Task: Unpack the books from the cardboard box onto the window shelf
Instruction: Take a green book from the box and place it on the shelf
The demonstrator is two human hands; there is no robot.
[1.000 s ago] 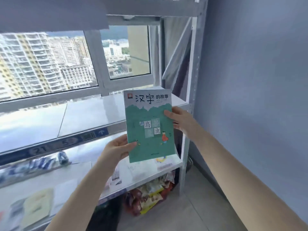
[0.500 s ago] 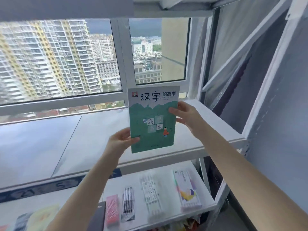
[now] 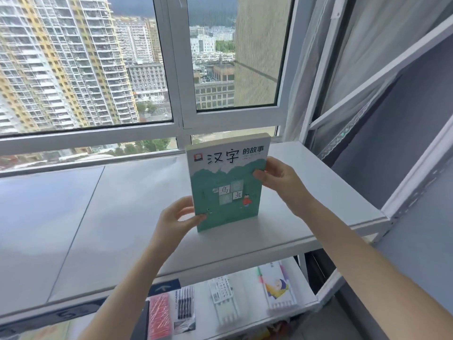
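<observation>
On the window shelf (image 3: 117,217), right end: green book (image 3: 226,185) upright, cover toward camera.
Left hand (image 3: 175,220) pinches lower left edge, right hand (image 3: 279,179) pinches upper right edge; bottom looks at shelf level. Best: seat bottom edge flat, check balance, release one hand first.

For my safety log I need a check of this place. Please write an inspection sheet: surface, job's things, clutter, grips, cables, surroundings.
Surface: white window shelf, a seam runs across it.
Job's things: green book upright, cover toward the camera, bottom edge at the shelf; cardboard box not in view.
Clutter: pen pack, pink pack and picture box on the lower shelf.
Grips: left hand pinches the book's lower left edge; right hand holds its upper right edge.
Cables: nothing seen.
Surroundings: window behind, grey wall on the right.
</observation>
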